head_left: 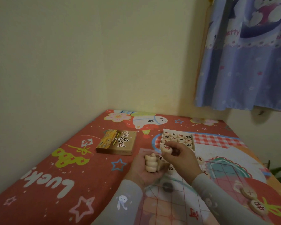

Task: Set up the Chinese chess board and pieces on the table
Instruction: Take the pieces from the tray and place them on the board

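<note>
A thin, see-through chess board (177, 189) with red grid lines lies flat on the table (71, 159) in the lower middle of the frame, over the red cartoon tablecloth. Above it the left hand (143, 169) is curled around a stack of pale wooden pieces (150, 162), clamped on them, palm up. Just to its right, the right hand (180, 156) pinches a single piece with a red character (166, 149) between thumb and fingers. Behind that hand sits the open tray (178, 138) with rows of pieces in it, partly hidden by the fingers. Left of the tray lies the brown box lid (116, 142), well apart from the hands. Two loose pieces (253, 200) rest at the lower right edge. A blue curtain (250, 54) hangs at the upper right.
</note>
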`<state>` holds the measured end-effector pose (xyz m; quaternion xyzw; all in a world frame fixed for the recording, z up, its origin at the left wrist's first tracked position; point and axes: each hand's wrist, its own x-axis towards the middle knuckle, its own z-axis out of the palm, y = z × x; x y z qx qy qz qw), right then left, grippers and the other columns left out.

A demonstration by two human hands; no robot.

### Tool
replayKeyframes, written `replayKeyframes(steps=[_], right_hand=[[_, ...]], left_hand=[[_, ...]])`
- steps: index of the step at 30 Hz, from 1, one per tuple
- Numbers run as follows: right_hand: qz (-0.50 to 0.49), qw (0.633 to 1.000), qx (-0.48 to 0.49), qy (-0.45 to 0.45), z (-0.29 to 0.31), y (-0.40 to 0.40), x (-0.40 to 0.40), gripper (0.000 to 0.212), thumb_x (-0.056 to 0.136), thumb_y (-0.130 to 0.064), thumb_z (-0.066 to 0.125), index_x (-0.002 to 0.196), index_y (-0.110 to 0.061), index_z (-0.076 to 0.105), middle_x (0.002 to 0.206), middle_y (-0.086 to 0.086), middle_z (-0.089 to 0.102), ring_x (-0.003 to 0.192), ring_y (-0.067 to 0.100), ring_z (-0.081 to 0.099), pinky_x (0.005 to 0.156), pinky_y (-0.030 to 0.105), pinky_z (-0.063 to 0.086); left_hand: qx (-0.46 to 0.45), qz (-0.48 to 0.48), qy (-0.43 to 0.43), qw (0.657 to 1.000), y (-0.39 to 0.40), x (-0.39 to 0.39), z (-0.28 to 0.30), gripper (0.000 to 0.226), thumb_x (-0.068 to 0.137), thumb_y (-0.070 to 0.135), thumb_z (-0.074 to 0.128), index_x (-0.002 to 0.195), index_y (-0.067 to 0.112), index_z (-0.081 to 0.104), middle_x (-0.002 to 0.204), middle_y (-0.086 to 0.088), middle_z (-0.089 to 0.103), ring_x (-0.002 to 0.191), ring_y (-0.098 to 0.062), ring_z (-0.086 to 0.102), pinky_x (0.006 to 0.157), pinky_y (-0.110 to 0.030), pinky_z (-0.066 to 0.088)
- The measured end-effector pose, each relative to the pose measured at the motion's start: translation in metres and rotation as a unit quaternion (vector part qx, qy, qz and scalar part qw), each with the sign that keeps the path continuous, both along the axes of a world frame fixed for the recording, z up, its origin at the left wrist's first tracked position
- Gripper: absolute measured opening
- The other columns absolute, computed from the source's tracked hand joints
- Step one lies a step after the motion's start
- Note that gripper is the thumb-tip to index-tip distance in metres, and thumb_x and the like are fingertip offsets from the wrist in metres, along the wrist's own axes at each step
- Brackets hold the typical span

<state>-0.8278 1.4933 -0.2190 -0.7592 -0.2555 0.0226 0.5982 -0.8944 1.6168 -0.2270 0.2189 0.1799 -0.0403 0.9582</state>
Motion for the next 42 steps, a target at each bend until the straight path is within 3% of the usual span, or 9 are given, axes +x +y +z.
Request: replayKeyframes(steps=[5,9,12,16,23,28,33,37,42], right_hand=[[-0.015,1.000,-0.018,0.006,-0.007,-0.009,0.008,0.036,0.080,-0.015,0.074,0.114,-0.019,0.064,0.112,0.001,0.063,0.094,0.009,0.063,0.060,0.011,0.051],[0.003,1.000,-0.031,-0.001,-0.014,-0.012,0.003,0.031,0.080,-0.017,0.073,0.110,-0.024,0.063,0.111,-0.003,0.062,0.095,0.005,0.061,0.076,0.018,0.053],[0.023,0.997,-0.066,-0.028,-0.018,-0.013,-0.001,0.033,0.081,-0.025,0.073,0.111,-0.029,0.062,0.111,-0.008,0.056,0.099,0.006,0.057,0.088,0.026,0.051],[0.037,0.989,-0.128,-0.072,-0.023,-0.011,-0.003,0.034,0.082,-0.014,0.070,0.114,-0.025,0.063,0.105,-0.011,0.048,0.096,0.004,0.051,0.088,0.017,0.044],[0.033,0.979,-0.171,-0.109,-0.030,-0.014,0.000,0.035,0.080,-0.019,0.070,0.113,-0.026,0.064,0.106,-0.009,0.048,0.093,-0.001,0.049,0.094,0.023,0.046],[-0.021,0.978,-0.184,-0.098,-0.031,-0.053,0.016,0.036,0.082,-0.035,0.072,0.116,-0.025,0.064,0.109,-0.003,0.050,0.086,-0.004,0.049,0.076,0.005,0.038],[-0.102,0.968,-0.212,-0.083,-0.037,-0.105,0.039,0.035,0.083,-0.036,0.065,0.116,-0.026,0.065,0.110,-0.003,0.056,0.089,0.006,0.055,0.087,0.026,0.048],[-0.183,0.952,-0.231,-0.079,-0.041,-0.146,0.059,0.032,0.076,-0.020,0.071,0.107,-0.018,0.069,0.107,0.005,0.063,0.100,0.018,0.056,0.086,0.024,0.041],[-0.266,0.935,-0.233,-0.026,-0.049,-0.183,0.086,0.021,0.074,-0.015,0.070,0.095,-0.016,0.065,0.100,0.008,0.065,0.089,0.024,0.059,0.074,0.028,0.046]], left_hand=[[0.026,0.071,0.043,0.996,0.025,-0.002,0.003,0.020,0.089,0.019,0.056,0.083,0.000,0.053,0.085,-0.022,0.057,0.071,-0.039,0.060,0.069,-0.051,0.056],[0.050,0.104,0.030,0.993,0.043,-0.011,0.009,0.025,0.092,0.020,0.053,0.075,0.001,0.052,0.077,-0.019,0.057,0.067,-0.037,0.062,0.070,-0.054,0.055],[0.047,0.137,0.025,0.989,0.056,-0.017,0.011,0.022,0.093,0.022,0.054,0.083,0.003,0.051,0.088,-0.018,0.052,0.081,-0.034,0.056,0.068,-0.057,0.054],[0.049,0.154,0.024,0.987,0.072,-0.021,0.005,0.023,0.094,0.025,0.052,0.089,0.003,0.053,0.090,-0.017,0.050,0.086,-0.030,0.053,0.068,-0.056,0.055],[0.055,0.158,0.017,0.986,0.066,-0.019,0.007,0.019,0.095,0.023,0.051,0.090,0.005,0.050,0.090,-0.018,0.052,0.085,-0.032,0.055,0.068,-0.059,0.052],[0.061,0.112,0.031,0.991,0.038,0.002,0.004,0.023,0.094,0.022,0.053,0.081,0.003,0.050,0.082,-0.016,0.055,0.078,-0.032,0.057,0.067,-0.056,0.054],[0.066,0.031,0.017,0.997,0.001,0.021,0.003,0.022,0.093,0.019,0.050,0.084,-0.001,0.054,0.088,-0.023,0.064,0.087,-0.035,0.059,0.070,-0.052,0.054],[0.050,0.001,0.019,0.999,-0.022,0.042,-0.006,0.023,0.088,0.020,0.056,0.104,0.004,0.054,0.103,-0.022,0.057,0.098,-0.033,0.057,0.074,-0.052,0.057],[0.061,-0.020,0.031,0.997,-0.045,0.060,-0.008,0.024,0.092,0.023,0.056,0.095,-0.001,0.056,0.092,-0.024,0.059,0.082,-0.038,0.061,0.076,-0.056,0.054]])
